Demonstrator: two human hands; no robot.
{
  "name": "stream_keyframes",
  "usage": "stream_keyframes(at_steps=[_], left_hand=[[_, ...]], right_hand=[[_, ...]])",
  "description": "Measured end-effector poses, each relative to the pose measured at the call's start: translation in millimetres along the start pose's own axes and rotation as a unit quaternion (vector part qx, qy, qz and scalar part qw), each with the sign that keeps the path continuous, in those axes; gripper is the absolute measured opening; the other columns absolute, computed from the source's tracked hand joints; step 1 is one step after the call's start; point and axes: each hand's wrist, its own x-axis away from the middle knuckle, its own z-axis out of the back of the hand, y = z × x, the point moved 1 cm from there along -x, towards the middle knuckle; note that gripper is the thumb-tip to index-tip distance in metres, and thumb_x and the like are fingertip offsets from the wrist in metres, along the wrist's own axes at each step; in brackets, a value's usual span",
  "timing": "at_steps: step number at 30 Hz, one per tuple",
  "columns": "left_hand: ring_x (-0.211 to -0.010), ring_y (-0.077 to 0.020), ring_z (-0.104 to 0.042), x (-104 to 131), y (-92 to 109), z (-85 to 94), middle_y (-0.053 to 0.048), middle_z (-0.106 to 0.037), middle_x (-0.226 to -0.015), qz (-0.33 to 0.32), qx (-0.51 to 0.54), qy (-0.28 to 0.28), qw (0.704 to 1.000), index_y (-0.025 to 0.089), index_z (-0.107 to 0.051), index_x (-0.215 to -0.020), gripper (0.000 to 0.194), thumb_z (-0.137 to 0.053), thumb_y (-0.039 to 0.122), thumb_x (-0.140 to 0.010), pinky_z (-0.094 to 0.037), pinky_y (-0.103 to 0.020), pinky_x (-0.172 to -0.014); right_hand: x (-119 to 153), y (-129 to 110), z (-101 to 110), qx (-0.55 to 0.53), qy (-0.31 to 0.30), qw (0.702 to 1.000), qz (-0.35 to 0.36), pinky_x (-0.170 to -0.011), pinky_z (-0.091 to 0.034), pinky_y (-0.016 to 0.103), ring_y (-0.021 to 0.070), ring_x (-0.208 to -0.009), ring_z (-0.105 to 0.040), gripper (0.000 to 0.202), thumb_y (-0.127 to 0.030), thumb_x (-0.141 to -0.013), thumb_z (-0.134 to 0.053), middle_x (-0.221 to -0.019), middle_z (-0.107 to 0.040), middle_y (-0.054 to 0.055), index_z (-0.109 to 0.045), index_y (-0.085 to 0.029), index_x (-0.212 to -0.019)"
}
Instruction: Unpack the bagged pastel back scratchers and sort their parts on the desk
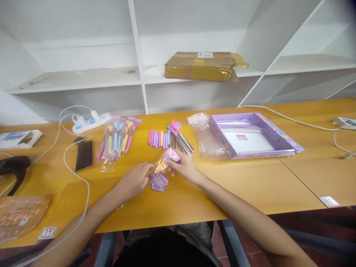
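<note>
My left hand (135,180) is closed around the shaft of a back scratcher with a yellow hand-shaped head (161,166). My right hand (185,167) grips a clear plastic bag with a pink card (172,155), right beside the yellow head. Whether the head is inside the bag or behind it, I cannot tell. Below my hands lies a small fan of purple cards (159,183). Beyond them are a row of coloured handle sleeves (159,138) and a pile of metal back scratchers with pink heads (180,136). Several bagged back scratchers (118,136) lie to the left.
At right, a purple open box (235,151) stands beside loose clear plastic bags (210,141). A phone (84,155), a power strip (96,122) and white cables lie at left, near an orange packet (22,215). A taped carton (200,66) sits on the shelf.
</note>
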Motion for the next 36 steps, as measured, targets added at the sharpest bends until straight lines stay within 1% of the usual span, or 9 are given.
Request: stream_keyframes(at_steps=[3,7,10,15,21,25,30,33,36], left_hand=[[-0.103,-0.0252,-0.064,-6.6,1.8,-5.5,-0.01,-0.067,-0.116,0.011,0.159,-0.013,0.987,0.021,-0.06,-0.125,0.03,-0.053,0.02,-0.096,-0.053,-0.04,-0.093],[-0.068,-0.0132,-0.058,-10.1,-4.3,-20.5,-0.003,-0.066,-0.097,0.057,0.389,-0.106,0.913,0.021,-0.05,-0.144,0.048,-0.059,0.046,-0.104,-0.049,-0.026,-0.062],[-0.055,-0.0086,-0.044,-3.0,-8.7,-29.8,0.005,-0.055,-0.077,0.092,0.423,-0.128,0.892,0.022,-0.042,-0.156,0.062,-0.062,0.047,-0.103,-0.038,-0.02,-0.051],[-0.055,-0.0078,-0.042,7.5,-7.3,-31.6,0.005,-0.055,-0.076,0.091,0.458,-0.137,0.874,0.025,-0.04,-0.161,0.064,-0.061,0.041,-0.103,-0.038,-0.019,-0.051],[-0.056,-0.0081,-0.043,6.4,-4.0,-29.0,0.003,-0.059,-0.08,0.08,0.455,-0.137,0.876,0.023,-0.044,-0.16,0.065,-0.063,0.043,-0.101,-0.038,-0.02,-0.052],[-0.058,-0.0102,-0.047,5.7,-1.8,-29.4,0.002,-0.061,-0.077,0.075,0.451,-0.135,0.879,0.021,-0.046,-0.16,0.066,-0.064,0.044,-0.1,-0.042,-0.022,-0.055],[-0.093,-0.0211,-0.067,2.9,-0.2,-24.9,-0.008,-0.074,-0.11,0.053,0.439,-0.135,0.887,0.02,-0.056,-0.15,0.058,-0.067,0.042,-0.097,-0.055,-0.031,-0.081],[-0.104,-0.0245,-0.067,1.1,-9.7,-10.7,-0.009,-0.073,-0.12,0.05,0.388,-0.133,0.91,0.02,-0.066,-0.132,0.044,-0.069,0.045,-0.096,-0.054,-0.034,-0.09],[-0.088,-0.02,-0.064,2.2,-27.5,11.7,-0.005,-0.071,-0.104,0.067,0.343,-0.088,0.933,0.019,-0.068,-0.118,0.037,-0.068,0.049,-0.097,-0.052,-0.029,-0.077]], right_hand=[[-0.2,10.9,-12.2,0.001,-0.002,1.0,-0.001,-0.057,-0.063,0.032,0.0163,-0.06,-0.067,0.031,-0.049,-0.093,-0.073,-0.073,-0.067,-0.002,-0.06,-0.023,-0.104],[4.6,22.7,-14.2,0.123,0.057,0.988,0.072,-0.06,-0.062,0.031,0.0175,-0.069,-0.069,0.027,-0.041,-0.094,-0.072,-0.084,-0.071,0.001,-0.061,-0.024,-0.112],[8.8,23.9,-9.2,0.18,0.107,0.968,0.142,-0.056,-0.059,0.028,0.0151,-0.071,-0.069,0.033,-0.037,-0.097,-0.069,-0.102,-0.069,0.004,-0.055,-0.026,-0.125],[12.6,23.1,-1.8,0.164,0.057,0.972,0.161,-0.046,-0.054,0.025,0.0106,-0.062,-0.064,0.015,-0.042,-0.109,-0.052,-0.119,-0.063,0.007,-0.055,-0.028,-0.112],[17.0,19.8,3.3,0.215,0.12,0.945,0.215,-0.058,-0.057,0.032,0.0125,-0.067,-0.06,0.007,-0.03,-0.107,-0.057,-0.131,-0.057,0.01,-0.051,-0.028,-0.104],[17.7,7.1,7.8,0.291,0.043,0.936,0.192,-0.077,-0.06,0.04,0.0233,-0.096,-0.064,0.01,-0.032,-0.105,-0.058,-0.13,-0.057,0.013,-0.066,-0.026,-0.104],[10.2,6.3,11.1,0.208,-0.008,0.969,0.135,-0.068,-0.055,0.032,0.0194,-0.086,-0.061,0.025,-0.049,-0.102,-0.066,-0.113,-0.06,0.009,-0.07,-0.024,-0.098],[5.5,8.1,16.3,0.204,0.051,0.968,0.139,-0.077,-0.056,0.036,0.0221,-0.094,-0.062,0.033,-0.054,-0.102,-0.064,-0.108,-0.06,0.008,-0.071,-0.024,-0.09],[4.7,7.2,22.5,0.215,0.125,0.957,0.149,-0.09,-0.054,0.039,0.0234,-0.101,-0.061,0.036,-0.051,-0.106,-0.059,-0.106,-0.059,0.008,-0.071,-0.023,-0.087]])
